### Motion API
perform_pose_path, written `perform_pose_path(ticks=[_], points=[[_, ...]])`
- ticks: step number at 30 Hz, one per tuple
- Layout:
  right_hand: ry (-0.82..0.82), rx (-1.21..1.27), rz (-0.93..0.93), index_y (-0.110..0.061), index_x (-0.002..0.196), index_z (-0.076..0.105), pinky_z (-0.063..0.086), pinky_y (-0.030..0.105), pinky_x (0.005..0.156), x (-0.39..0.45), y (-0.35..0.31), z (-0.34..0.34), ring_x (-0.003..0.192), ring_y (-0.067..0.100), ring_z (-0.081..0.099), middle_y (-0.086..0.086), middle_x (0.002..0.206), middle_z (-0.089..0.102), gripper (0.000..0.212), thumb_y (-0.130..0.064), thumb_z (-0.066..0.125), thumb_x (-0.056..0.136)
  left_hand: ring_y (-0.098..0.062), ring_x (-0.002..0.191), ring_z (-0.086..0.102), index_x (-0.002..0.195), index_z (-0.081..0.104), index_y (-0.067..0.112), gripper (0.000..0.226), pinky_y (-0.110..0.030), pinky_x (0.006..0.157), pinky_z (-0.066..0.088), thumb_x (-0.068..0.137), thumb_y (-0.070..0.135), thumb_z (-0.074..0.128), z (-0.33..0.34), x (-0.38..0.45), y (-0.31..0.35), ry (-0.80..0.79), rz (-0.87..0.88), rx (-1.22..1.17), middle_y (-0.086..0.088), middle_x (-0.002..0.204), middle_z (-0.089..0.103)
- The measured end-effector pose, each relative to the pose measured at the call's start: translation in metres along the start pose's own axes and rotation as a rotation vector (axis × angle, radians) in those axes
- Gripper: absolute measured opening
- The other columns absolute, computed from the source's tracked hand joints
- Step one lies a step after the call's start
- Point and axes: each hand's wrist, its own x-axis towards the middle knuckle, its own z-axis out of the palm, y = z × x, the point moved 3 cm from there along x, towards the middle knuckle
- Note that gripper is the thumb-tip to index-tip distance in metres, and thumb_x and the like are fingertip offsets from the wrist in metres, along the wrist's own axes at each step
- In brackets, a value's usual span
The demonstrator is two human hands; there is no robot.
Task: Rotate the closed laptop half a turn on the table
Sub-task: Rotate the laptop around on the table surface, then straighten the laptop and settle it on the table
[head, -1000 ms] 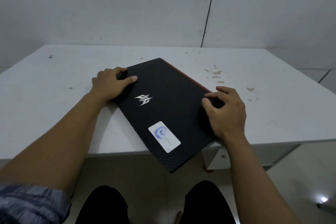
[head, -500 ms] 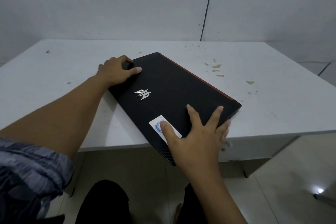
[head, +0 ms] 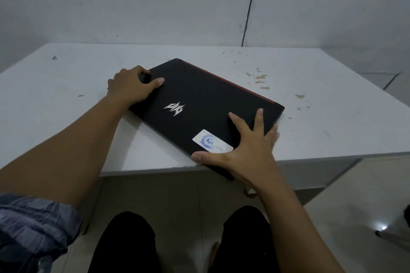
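Note:
A closed black laptop (head: 206,104) with a silver logo, a white sticker and a red strip along its far edge lies skewed on the white table (head: 66,86). Its near corner juts past the table's front edge. My left hand (head: 131,85) grips the laptop's far-left corner, thumb on the lid. My right hand (head: 246,148) lies spread over the near-right corner, fingers on the lid and thumb against the near edge, covering part of the sticker.
The tabletop has brown stains (head: 259,77) to the right of the laptop. A grey wall stands right behind the table. My dark-trousered legs (head: 128,241) are under the front edge, above a pale tiled floor (head: 346,206).
The laptop has turned further, its long edges nearer to level. My right hand left the right side edge and now lies spread on the near-right corner. My left hand kept its corner grip.

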Motion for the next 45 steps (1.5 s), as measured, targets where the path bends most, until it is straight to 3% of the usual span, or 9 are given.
perform_pose_path(ticks=[6,13,18,21,24,26,34,40,45], points=[[-0.092,0.026,-0.082,-0.057,0.152,0.029,0.011,0.065,0.12,0.024,0.019,-0.024,0.153,0.027,-0.024,-0.017,0.169,-0.013,0.132,-0.087,0.08,0.034,-0.036,0.123,0.051,0.126,0.061,0.031,0.077,-0.049,0.101,0.035,0.072,0.085,0.051,0.0,-0.021,0.004,0.094,-0.118,0.022,-0.012,0.129,0.06],[-0.182,-0.003,-0.172,-0.059,0.147,0.037,0.012,0.06,0.122,0.054,0.033,-0.05,0.156,0.024,-0.011,-0.013,0.171,-0.006,0.122,-0.081,0.084,0.036,-0.037,0.124,0.049,0.13,0.056,0.029,0.081,-0.049,0.1,0.038,0.073,0.086,0.049,-0.005,-0.042,0.003,0.071,-0.173,0.079,-0.016,0.13,0.055],[0.025,0.066,-0.156,-0.054,0.144,0.043,0.036,0.053,0.116,0.036,0.044,-0.034,0.15,0.027,0.026,-0.013,0.166,0.004,0.116,-0.086,0.081,0.039,-0.038,0.121,0.054,0.144,0.044,0.043,0.101,-0.047,0.092,0.046,0.061,0.099,0.038,-0.025,-0.034,-0.012,-0.106,-0.111,0.126,-0.016,0.134,0.054],[0.169,-0.002,-0.134,-0.052,0.149,0.036,0.035,0.052,0.117,0.014,0.044,-0.015,0.15,0.031,0.027,-0.002,0.168,0.002,0.122,-0.091,0.074,0.04,-0.045,0.13,0.045,0.154,0.026,0.05,0.095,-0.053,0.101,0.04,0.071,0.096,0.032,-0.026,-0.041,-0.007,-0.175,-0.111,0.207,-0.02,0.146,0.038],[0.243,-0.025,-0.137,-0.052,0.145,0.037,0.043,0.053,0.111,0.015,0.04,-0.012,0.14,0.031,0.04,0.005,0.157,0.025,0.125,-0.098,0.069,0.034,-0.046,0.137,0.03,0.155,0.018,0.053,0.089,-0.055,0.107,0.03,0.076,0.093,0.026,-0.019,-0.052,-0.003,-0.192,-0.149,0.193,-0.02,0.152,0.025],[0.257,-0.049,-0.159,-0.05,0.143,0.039,0.046,0.052,0.108,0.02,0.041,-0.013,0.132,0.029,0.045,0.002,0.147,0.033,0.121,-0.097,0.069,0.036,-0.044,0.137,0.028,0.155,0.017,0.055,0.088,-0.055,0.107,0.029,0.076,0.093,0.026,-0.016,-0.057,-0.003,-0.184,-0.172,0.155,-0.023,0.149,0.027],[0.232,-0.043,-0.198,-0.049,0.143,0.043,0.05,0.047,0.103,0.038,0.048,-0.029,0.124,0.025,0.05,-0.003,0.14,0.039,0.115,-0.086,0.078,0.04,-0.044,0.131,0.032,0.156,0.016,0.05,0.088,-0.05,0.103,0.032,0.079,0.091,0.022,-0.013,-0.082,0.001,-0.127,-0.247,0.191,-0.029,0.14,0.034],[0.15,0.0,-0.262,-0.049,0.142,0.048,0.048,0.031,0.095,0.052,0.056,-0.042,0.114,0.009,0.049,-0.012,0.136,0.041,0.112,-0.074,0.087,0.04,-0.045,0.131,0.032,0.158,0.013,0.047,0.087,-0.052,0.104,0.032,0.081,0.088,0.023,-0.015,-0.105,0.002,-0.112,-0.301,0.172,-0.03,0.142,0.033],[0.036,0.001,-0.304,-0.052,0.142,0.046,0.048,0.029,0.095,0.067,0.058,-0.051,0.119,0.007,0.049,-0.017,0.14,0.039,0.111,-0.073,0.088,0.042,-0.044,0.13,0.033,0.16,0.01,0.042,0.087,-0.051,0.104,0.032,0.085,0.085,0.021,-0.016,-0.129,0.007,-0.097,-0.335,0.174,-0.031,0.141,0.033]])
